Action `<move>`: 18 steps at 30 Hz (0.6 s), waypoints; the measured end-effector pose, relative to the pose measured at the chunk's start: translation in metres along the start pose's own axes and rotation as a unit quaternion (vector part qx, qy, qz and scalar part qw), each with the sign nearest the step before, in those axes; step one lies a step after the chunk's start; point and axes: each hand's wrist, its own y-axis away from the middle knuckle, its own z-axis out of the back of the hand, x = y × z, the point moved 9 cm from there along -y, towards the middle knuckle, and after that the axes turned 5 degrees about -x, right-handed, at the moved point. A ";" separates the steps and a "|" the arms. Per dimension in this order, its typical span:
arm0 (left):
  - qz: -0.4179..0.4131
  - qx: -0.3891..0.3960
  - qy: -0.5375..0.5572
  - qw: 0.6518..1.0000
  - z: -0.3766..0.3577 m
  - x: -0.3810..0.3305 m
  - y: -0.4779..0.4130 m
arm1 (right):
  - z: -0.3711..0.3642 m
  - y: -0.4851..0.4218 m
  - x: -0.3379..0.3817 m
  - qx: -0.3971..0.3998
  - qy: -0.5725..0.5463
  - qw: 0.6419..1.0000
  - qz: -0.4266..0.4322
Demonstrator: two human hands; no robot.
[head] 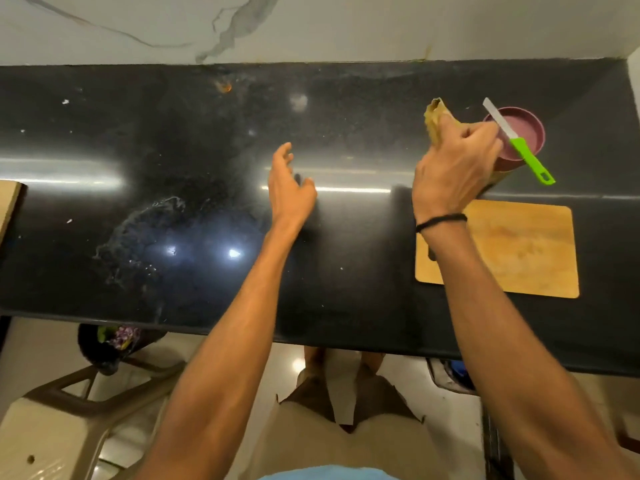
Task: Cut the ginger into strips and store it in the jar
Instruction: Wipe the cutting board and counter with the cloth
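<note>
Two forearms (221, 358) rise from below. Left hand (291, 192) hangs loose-fingered at centre; right hand (453, 171) clenches one brown paper bag (434, 119), upper right, just left of one maroon jar (528, 128) bearing one green-handled knife (521, 148); one cutting board (519, 251) lies below.

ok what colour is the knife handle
Bright green; the knife handle shows best in the head view, resting across the maroon lid.

A single head-worn wide-angle camera is looking steeply down, close over the black table (207, 202), facing the marble wall (311, 26).
</note>
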 end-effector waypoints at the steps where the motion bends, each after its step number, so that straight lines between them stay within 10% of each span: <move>1: -0.004 -0.003 -0.004 1.000 0.008 0.004 -0.003 | -0.018 0.002 0.010 0.051 0.001 0.999 0.018; 4: -0.015 0.006 -0.011 1.000 0.022 0.014 -0.003 | -0.074 0.037 0.025 0.233 -0.024 0.971 0.044; 11: 0.006 0.003 0.005 1.000 0.046 0.043 -0.008 | -0.128 0.079 0.012 0.265 -0.004 0.959 0.104; 18: 0.014 -0.029 0.039 0.999 0.076 0.062 -0.020 | -0.174 0.015 0.019 0.242 -0.002 0.968 -0.063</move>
